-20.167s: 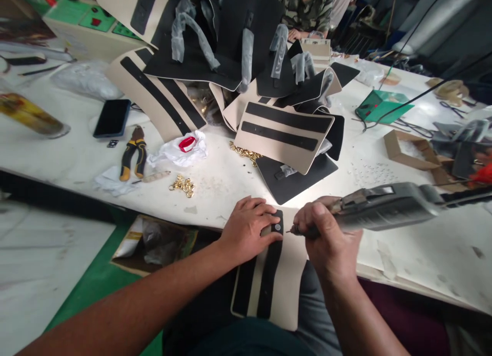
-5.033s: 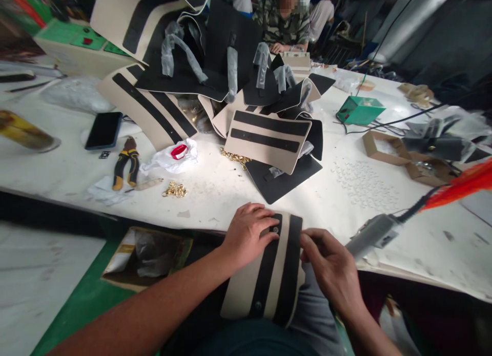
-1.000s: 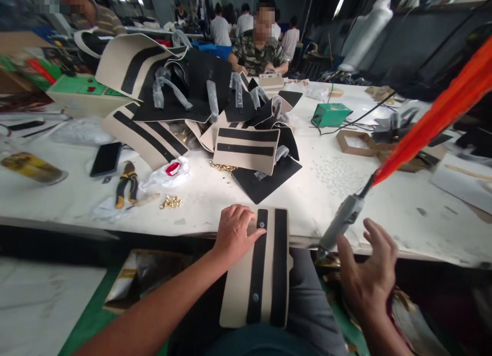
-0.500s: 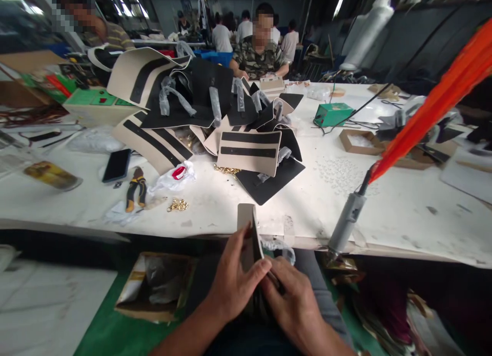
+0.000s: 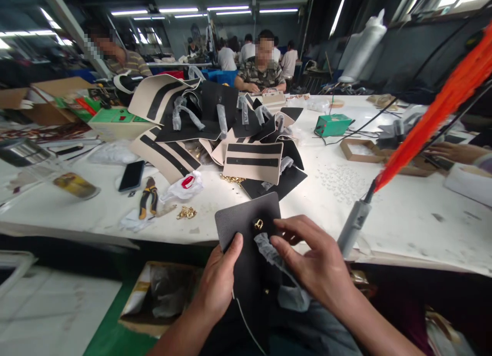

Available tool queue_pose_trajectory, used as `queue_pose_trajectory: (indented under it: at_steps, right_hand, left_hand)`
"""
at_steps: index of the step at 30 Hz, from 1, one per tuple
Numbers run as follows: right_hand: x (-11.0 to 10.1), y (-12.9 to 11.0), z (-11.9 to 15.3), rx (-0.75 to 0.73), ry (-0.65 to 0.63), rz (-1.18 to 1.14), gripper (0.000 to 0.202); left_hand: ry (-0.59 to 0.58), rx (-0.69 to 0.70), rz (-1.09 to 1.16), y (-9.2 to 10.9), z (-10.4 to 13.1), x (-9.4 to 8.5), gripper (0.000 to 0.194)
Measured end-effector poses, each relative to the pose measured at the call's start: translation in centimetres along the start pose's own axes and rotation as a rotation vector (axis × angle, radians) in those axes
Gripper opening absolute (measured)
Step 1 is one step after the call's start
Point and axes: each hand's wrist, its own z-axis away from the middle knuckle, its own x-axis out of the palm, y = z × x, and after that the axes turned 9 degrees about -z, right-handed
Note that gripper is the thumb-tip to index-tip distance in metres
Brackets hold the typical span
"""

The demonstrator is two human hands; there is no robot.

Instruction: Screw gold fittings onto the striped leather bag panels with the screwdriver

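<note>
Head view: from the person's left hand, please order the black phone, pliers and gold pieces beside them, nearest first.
1. Gold pieces: ahead-left of the left hand.
2. Pliers: left of the gold pieces.
3. Black phone: beyond the pliers, further left.

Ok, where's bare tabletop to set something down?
Mainly right of the grey power tool, in front of the white box, bar a few dark marks. A smaller patch lies between the right hand and the scattered clear bits. Crowded: the left, with pliers, phone and gold pieces, and the middle, under the panel pile.
</note>
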Motion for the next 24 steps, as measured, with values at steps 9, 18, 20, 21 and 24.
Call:
queue_pose_trajectory:
  at_steps: [9, 18, 20, 21, 24]
  right_hand:
    - [1.3, 2.6, -1.8, 0.175, 0.000, -0.078, 0.008]
    - [2.6, 3.9, -1.2, 0.043, 0.077, -0.210, 0.015]
    - [2.5, 4.2, -1.3, 0.007, 0.057, -0.173, 0.020]
    - [2.4, 4.3, -1.4, -0.022, 0.031, -0.149, 0.021]
    - [1.7, 4.4, -2.1, -0.111, -0.066, -0.082, 0.023]
  left_hand:
    - [-0.138, 0.025, -0.033, 1.3, 0.2, 1.0, 0.051]
    - [-0.180, -0.037, 0.136, 0.6, -0.8, 1.3, 0.046]
    - [-0.191, -0.041, 0.151, 0.5, -1.0, 1.4, 0.045]
    - [-0.196, -0.039, 0.153, 0.5, -1.1, 1.4, 0.044]
    - [-0.209, -0.032, 0.134, 0.6, -1.4, 1.3, 0.042]
